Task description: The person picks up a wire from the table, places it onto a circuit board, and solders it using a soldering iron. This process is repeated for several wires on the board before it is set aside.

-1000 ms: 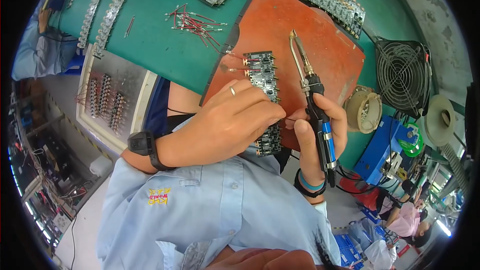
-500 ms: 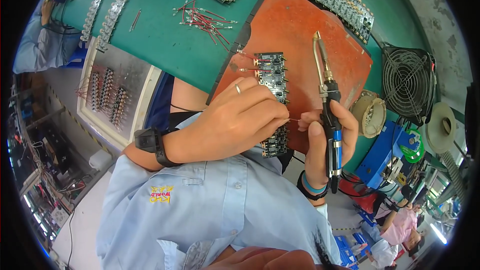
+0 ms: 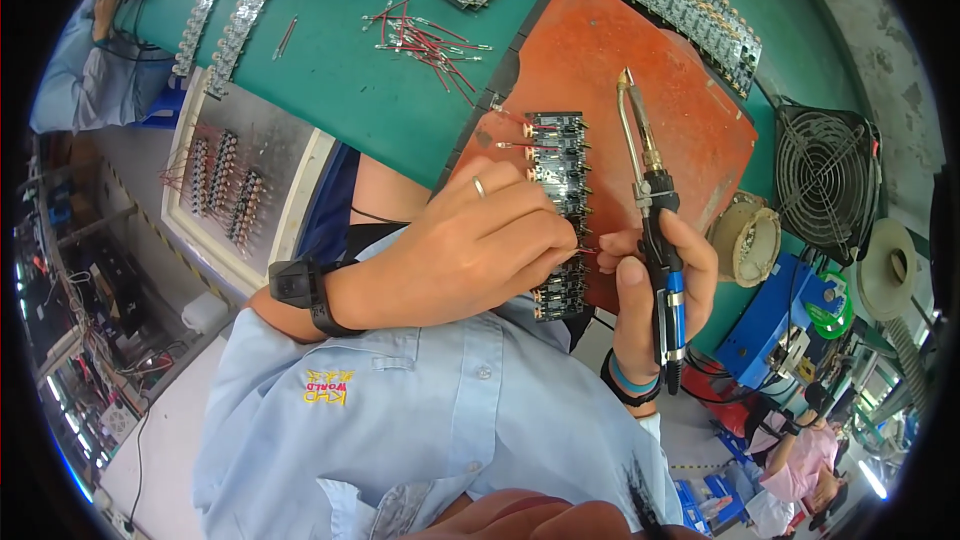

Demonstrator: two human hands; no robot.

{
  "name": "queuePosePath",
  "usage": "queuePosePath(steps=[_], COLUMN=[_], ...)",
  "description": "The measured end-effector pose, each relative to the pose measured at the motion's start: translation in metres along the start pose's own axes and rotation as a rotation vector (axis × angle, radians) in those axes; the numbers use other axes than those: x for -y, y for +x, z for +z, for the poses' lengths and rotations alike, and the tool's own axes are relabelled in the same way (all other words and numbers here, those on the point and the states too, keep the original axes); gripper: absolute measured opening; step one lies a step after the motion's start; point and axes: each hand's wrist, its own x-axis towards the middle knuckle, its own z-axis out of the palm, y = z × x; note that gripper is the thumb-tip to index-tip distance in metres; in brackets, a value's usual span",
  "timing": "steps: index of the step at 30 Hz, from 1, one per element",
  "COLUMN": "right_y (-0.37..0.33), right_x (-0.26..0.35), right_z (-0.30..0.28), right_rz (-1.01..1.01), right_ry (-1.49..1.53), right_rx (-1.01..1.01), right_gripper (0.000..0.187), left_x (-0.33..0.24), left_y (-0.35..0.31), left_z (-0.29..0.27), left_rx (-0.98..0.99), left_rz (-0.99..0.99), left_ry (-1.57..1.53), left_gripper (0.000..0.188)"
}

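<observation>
A black strip of small circuit boards (image 3: 562, 165) lies on the orange-red mat (image 3: 705, 130), with short red wires (image 3: 513, 145) sticking out from its upper left side. My left hand (image 3: 480, 250) reaches across the strip, its thumb and forefinger pinched at the right edge. Between the fingertips of both hands runs a thin reddish wire (image 3: 587, 252). My right hand (image 3: 635, 330) grips a soldering iron (image 3: 657, 190) with a blue-and-black handle and a metal side tube, its tip pointing away from me. The left fingers hide part of the strip.
Loose red wires (image 3: 430, 45) lie on the green table (image 3: 330, 70). More board strips (image 3: 690, 10) line the far side. At left is a framed tray (image 3: 315, 165) with wired boards. A fan (image 3: 825, 180), a round pot (image 3: 745, 240) and a blue device (image 3: 765, 305) stand at right.
The view has shifted slightly, so the table and mat appear a little farther right and lower. Both hands keep their hold beside the board strip.
</observation>
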Motion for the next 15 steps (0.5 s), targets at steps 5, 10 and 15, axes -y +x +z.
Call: queuePosePath(steps=[5,10,15], right_y=[-0.005,-0.018,-0.021], right_x=[-0.006,-0.019,-0.013], right_z=[-0.013,-0.053,-0.057], right_rz=[-0.088,-0.205,-0.318], right_ry=[0.094,-0.012,-0.134], right_rx=[-0.139,-0.161,-0.067], right_gripper=[0.051,0.062,0.063], left_x=[0.006,0.018,0.017], left_y=[0.014,0.018,0.019], left_z=[-0.017,-0.017,-0.014], left_rx=[-0.032,-0.058,-0.04], left_rz=[-0.023,-0.094,-0.125], left_ry=[0.198,0.296,0.301], left_gripper=[0.019,0.015,0.014])
